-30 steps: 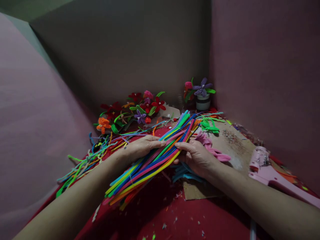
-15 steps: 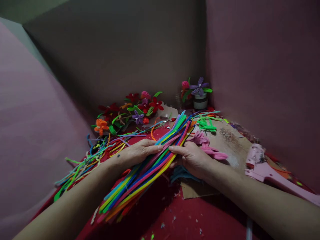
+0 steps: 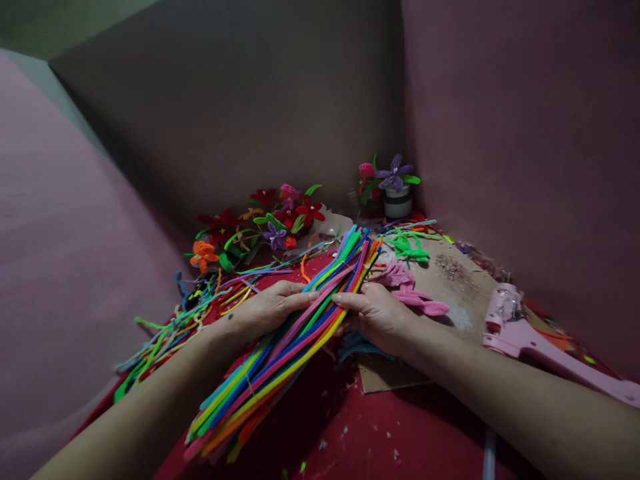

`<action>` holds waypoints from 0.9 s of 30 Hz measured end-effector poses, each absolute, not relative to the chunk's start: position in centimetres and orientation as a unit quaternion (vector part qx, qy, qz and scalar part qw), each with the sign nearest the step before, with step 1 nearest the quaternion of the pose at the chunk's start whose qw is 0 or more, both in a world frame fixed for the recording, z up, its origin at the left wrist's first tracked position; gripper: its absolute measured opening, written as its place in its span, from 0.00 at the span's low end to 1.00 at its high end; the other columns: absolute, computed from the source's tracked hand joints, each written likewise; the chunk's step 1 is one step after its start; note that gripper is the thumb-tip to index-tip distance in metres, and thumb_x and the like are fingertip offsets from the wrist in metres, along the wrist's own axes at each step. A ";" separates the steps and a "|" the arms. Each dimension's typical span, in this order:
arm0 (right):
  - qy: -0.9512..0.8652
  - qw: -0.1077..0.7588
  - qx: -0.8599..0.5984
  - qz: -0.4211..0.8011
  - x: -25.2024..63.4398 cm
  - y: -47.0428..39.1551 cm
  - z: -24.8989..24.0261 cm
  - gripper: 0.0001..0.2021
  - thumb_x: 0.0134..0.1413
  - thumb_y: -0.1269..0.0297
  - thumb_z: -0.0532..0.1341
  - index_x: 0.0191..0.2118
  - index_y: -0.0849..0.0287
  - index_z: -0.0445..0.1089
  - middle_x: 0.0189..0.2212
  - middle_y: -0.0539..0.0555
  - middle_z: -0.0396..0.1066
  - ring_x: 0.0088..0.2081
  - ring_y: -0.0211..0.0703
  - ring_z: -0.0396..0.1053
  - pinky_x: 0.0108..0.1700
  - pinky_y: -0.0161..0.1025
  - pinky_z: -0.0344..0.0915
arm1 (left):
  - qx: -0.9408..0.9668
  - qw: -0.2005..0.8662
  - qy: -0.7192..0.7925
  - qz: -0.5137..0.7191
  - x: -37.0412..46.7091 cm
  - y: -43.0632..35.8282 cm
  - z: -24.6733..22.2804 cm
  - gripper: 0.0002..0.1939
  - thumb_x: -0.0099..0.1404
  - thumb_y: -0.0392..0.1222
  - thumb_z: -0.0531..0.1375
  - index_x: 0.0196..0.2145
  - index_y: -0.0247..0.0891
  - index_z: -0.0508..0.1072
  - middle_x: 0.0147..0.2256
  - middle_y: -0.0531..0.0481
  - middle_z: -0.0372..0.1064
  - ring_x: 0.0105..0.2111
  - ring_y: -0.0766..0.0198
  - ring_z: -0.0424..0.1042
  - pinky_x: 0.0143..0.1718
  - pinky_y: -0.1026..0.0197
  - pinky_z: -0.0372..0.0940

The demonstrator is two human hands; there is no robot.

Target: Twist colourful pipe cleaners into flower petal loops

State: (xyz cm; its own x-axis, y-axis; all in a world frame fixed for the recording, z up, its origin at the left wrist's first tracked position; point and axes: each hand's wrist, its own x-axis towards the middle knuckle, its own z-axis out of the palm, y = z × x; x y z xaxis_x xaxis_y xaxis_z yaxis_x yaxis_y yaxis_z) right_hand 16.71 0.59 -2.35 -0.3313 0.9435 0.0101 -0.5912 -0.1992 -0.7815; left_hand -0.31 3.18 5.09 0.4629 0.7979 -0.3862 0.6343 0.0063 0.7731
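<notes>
A thick bundle of many-coloured pipe cleaners (image 3: 285, 353) lies slantwise between my hands, its far end pointing up and to the right. My left hand (image 3: 277, 308) is closed on its left side, thumb laid across the top. From the right, my right hand (image 3: 375, 310) grips the same bundle, with its thumb on top and its other fingers mostly hidden beneath. Just past my right hand are pink pipe cleaner pieces (image 3: 420, 303) folded into petal-like loops. Blue pieces (image 3: 363, 345) lie under that hand.
Loose pipe cleaners (image 3: 170, 340) spread along the left. Pipe-cleaner flowers (image 3: 275, 220) lie at the back, near a small white pot (image 3: 398, 202) holding a purple flower. A pink glue gun (image 3: 525, 340) rests on the right beside a cardboard sheet (image 3: 470, 283). Scraps dot the red cloth (image 3: 360, 433).
The bundle has shifted slightly toward me and to the left, with both hands still on it. The view has moved a little.
</notes>
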 end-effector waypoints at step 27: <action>-0.455 0.478 -0.140 0.738 16.8 -0.1 -1.8 0.16 0.42 0.67 0.64 0.41 0.64 0.70 0.36 0.56 0.73 0.35 0.40 0.71 0.41 0.41 0.68 | 0.854 0.206 0.478 0.013 -0.2 0.6 7.1 0.23 0.58 0.45 0.54 0.51 0.38 0.59 0.39 0.49 0.67 0.38 0.59 0.66 0.40 0.60 0.60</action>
State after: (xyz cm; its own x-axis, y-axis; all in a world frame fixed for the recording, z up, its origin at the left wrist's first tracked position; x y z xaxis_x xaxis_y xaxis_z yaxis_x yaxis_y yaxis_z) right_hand 16.77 -0.09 -1.83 -0.5044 0.8326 0.2288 -0.5780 -0.1287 -0.8058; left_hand -0.24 0.62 7.11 0.5433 0.8212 -0.1747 0.8106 -0.4590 0.3636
